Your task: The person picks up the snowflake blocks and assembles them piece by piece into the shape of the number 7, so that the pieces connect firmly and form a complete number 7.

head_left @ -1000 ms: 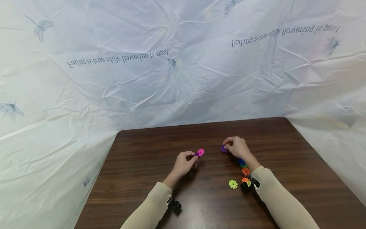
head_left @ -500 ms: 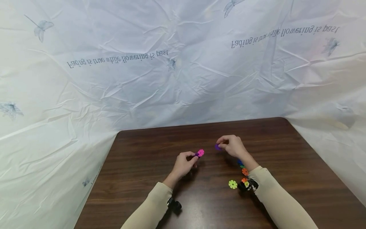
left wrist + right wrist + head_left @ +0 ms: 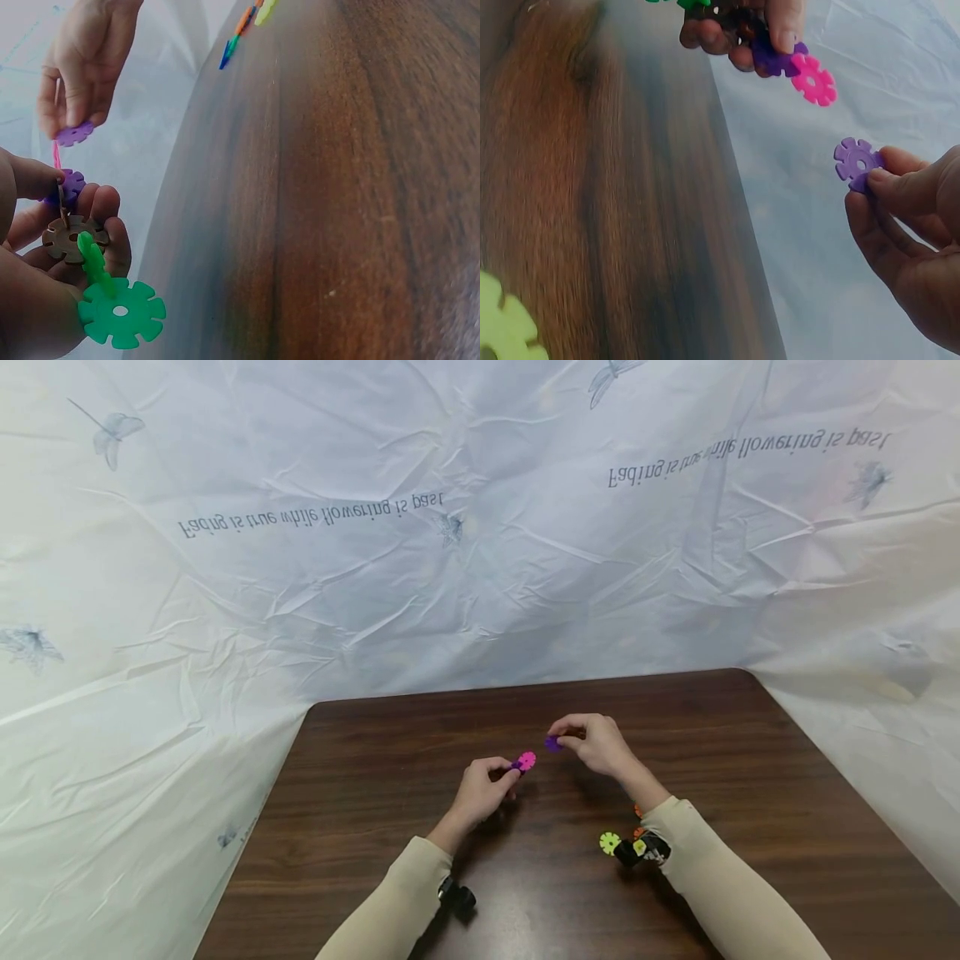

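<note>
Over the last second the right hand [image 3: 592, 747] has drifted left, bringing its purple notched disc [image 3: 553, 743] closer to the pink notched disc [image 3: 528, 761]; a gap remains between the two. The left hand [image 3: 483, 789] has hardly stirred. From the head view, the blue disc [image 3: 224, 56] has slipped from sight behind the right forearm [image 3: 647, 785].

The right hand reaches in from the right edge, its fingers pointing left, thumb and fingertips pinching the purple disc. The left hand angles away from the near edge, thumb and fingers gripping a chain of interlocked discs [image 3: 94, 262]; the pink one sticks out at its far end, and a green disc [image 3: 121, 313] ends it nearer the wrist. Both hands are over the worktop [image 3: 420, 727], nearer its far edge. A lime-yellow disc [image 3: 610, 843] sits by the right wrist camera [image 3: 628, 853], nearer the near edge.
</note>
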`<control>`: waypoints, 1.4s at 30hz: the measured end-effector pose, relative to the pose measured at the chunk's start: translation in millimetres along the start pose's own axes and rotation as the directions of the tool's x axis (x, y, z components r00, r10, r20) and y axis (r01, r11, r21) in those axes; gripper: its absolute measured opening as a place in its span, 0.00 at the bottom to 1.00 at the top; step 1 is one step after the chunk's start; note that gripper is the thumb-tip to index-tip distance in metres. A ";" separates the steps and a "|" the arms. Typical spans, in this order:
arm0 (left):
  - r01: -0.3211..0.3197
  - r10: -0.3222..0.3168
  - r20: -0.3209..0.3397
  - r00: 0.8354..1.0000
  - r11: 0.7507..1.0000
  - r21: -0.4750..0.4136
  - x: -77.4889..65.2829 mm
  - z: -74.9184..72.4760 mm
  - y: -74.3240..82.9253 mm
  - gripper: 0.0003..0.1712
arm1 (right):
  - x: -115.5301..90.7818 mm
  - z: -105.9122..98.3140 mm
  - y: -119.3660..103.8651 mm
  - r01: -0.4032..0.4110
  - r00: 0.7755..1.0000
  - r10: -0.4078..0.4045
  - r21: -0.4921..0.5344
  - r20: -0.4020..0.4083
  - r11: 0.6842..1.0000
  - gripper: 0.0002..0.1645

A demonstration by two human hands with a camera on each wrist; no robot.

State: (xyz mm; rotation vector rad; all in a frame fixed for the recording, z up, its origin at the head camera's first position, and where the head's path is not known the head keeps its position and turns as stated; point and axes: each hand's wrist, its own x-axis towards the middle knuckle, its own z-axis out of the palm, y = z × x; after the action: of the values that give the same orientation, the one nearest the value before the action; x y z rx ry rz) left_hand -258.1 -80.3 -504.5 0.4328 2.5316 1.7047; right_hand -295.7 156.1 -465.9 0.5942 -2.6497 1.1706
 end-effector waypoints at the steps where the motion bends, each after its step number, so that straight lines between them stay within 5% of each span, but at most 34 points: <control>1: 0.001 -0.001 0.001 1.000 1.000 -0.002 0.0 -0.1 0.2 0.08 | 0.3 0.8 -1.7 0.011 1.000 -0.011 0.002 -0.003 1.000 0.10; 23: 0.000 0.000 0.003 1.000 1.000 -0.002 2.2 1.4 -2.1 0.08 | 2.3 14.5 -9.9 0.137 0.990 -0.136 0.013 -0.039 0.991 0.13; 42: -0.005 0.005 0.008 1.000 1.000 0.000 3.3 3.9 -3.2 0.10 | 0.1 16.0 -9.0 0.094 0.995 -0.093 0.034 -0.028 0.995 0.12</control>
State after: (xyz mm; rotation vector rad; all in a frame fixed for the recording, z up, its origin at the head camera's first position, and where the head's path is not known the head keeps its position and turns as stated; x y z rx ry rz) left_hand -261.1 -77.1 -508.7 0.4455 2.5269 1.7009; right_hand -292.0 138.7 -470.6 0.6957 -2.5541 1.1928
